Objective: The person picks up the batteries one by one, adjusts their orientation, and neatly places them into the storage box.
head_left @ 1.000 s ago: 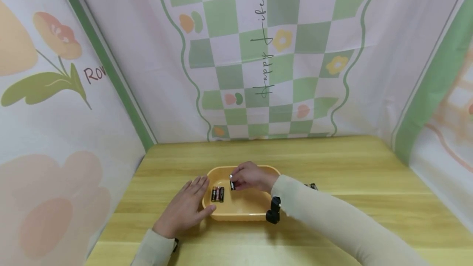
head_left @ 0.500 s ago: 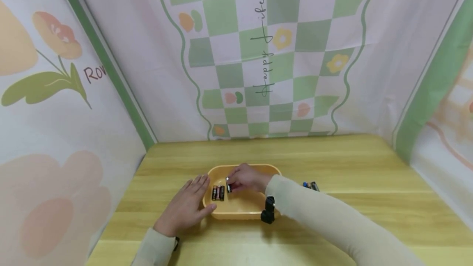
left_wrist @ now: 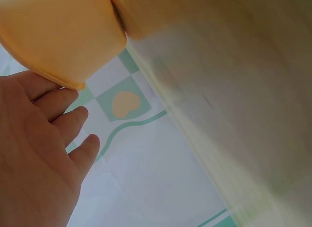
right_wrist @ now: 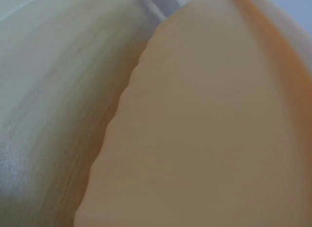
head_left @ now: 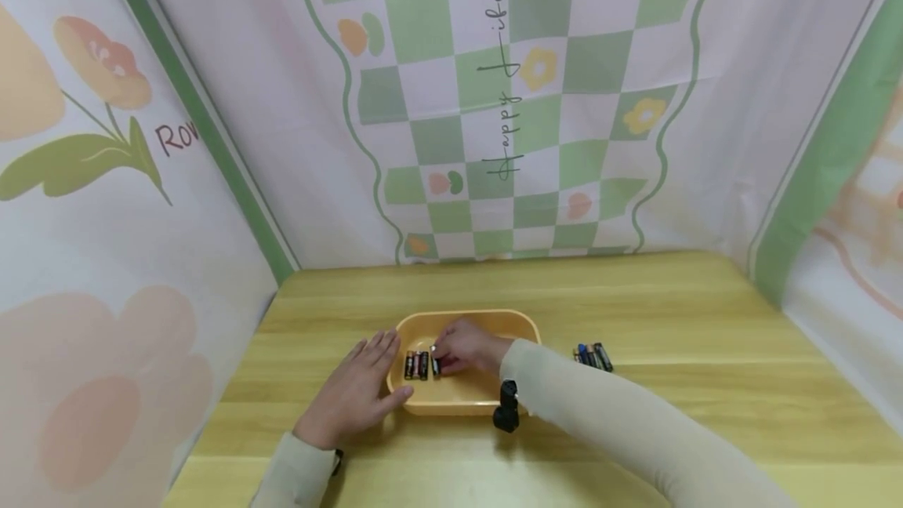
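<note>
An orange-yellow plastic basin (head_left: 462,408) stands on the table, and three batteries (head_left: 416,365) lie side by side at the left of its floor. My right hand (head_left: 467,346) reaches inside and pinches another battery (head_left: 435,365), just right of that row. With its fingers straight, my left hand (head_left: 353,397) rests at the basin's left rim. The left wrist view shows the fingers of that hand (left_wrist: 44,134) touching the rim from outside. Only the outer basin wall (right_wrist: 204,124) and table fill the right wrist view; the right hand is hidden there.
Several more batteries (head_left: 593,357) lie together on the wooden table (head_left: 677,414), right of the basin. A patterned curtain (head_left: 536,202) hangs behind the table, with more printed cloth at both sides.
My right hand has moved left and slightly down with the battery, bringing it close beside the row. The batteries on the table have come into fuller view. My left hand stays at the rim.
</note>
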`<act>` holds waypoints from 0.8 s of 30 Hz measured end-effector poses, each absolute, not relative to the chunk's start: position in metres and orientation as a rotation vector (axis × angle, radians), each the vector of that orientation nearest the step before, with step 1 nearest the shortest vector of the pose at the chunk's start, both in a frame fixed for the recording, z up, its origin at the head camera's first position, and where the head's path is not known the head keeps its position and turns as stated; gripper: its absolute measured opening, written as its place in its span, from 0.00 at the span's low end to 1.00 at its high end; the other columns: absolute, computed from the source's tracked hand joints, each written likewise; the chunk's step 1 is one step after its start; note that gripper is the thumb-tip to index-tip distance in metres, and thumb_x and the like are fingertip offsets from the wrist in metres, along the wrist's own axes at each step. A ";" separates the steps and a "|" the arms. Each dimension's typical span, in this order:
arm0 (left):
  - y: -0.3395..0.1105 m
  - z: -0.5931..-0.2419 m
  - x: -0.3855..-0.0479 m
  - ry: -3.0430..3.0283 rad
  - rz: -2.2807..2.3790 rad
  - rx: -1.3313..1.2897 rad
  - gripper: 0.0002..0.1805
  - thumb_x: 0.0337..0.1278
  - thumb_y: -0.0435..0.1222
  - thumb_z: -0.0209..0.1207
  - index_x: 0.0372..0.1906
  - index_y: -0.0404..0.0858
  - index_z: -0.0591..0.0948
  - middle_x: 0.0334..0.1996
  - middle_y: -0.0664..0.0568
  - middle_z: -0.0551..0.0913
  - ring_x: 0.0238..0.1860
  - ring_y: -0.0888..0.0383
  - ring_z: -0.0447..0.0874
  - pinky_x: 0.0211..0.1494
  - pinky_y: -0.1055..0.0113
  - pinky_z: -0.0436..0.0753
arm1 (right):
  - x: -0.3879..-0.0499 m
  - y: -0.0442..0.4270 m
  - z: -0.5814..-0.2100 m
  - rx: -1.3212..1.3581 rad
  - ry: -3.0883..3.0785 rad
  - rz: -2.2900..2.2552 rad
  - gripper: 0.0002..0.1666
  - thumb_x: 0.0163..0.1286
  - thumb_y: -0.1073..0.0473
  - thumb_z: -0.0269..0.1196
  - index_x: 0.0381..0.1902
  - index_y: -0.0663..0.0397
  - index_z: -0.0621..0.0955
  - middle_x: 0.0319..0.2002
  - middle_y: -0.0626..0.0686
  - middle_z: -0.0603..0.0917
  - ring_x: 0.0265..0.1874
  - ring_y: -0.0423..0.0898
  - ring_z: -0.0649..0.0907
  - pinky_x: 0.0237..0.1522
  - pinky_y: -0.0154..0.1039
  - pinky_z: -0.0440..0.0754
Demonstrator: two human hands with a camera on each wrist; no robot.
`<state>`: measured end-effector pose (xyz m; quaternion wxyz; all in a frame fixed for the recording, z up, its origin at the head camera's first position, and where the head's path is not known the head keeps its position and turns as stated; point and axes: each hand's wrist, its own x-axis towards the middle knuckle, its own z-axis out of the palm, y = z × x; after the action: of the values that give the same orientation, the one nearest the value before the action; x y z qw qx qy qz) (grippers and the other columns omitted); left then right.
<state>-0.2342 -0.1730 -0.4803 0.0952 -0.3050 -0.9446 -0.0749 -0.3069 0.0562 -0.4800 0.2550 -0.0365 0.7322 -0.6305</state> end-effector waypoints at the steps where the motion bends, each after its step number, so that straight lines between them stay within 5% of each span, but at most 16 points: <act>1: -0.173 -0.480 -0.234 -2.803 -0.221 -0.904 0.44 0.67 0.61 0.47 0.73 0.32 0.59 0.74 0.42 0.55 0.74 0.46 0.51 0.73 0.48 0.53 | -0.306 0.056 -0.479 -0.097 1.992 -1.701 0.08 0.61 0.74 0.63 0.38 0.72 0.77 0.31 0.62 0.83 0.26 0.50 0.83 0.35 0.45 0.87; 24: -0.173 -0.481 -0.234 -2.807 -0.215 -0.897 0.44 0.67 0.61 0.47 0.74 0.33 0.58 0.75 0.44 0.53 0.74 0.48 0.50 0.74 0.50 0.52 | -0.306 0.050 -0.480 -0.063 2.103 -1.632 0.03 0.60 0.75 0.65 0.31 0.74 0.81 0.26 0.60 0.84 0.21 0.47 0.82 0.30 0.40 0.86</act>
<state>-0.2337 -0.1732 -0.4814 0.0931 -0.3024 -0.9459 -0.0724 -0.3055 0.0503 -0.4804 0.2370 -0.0229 0.7673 -0.5954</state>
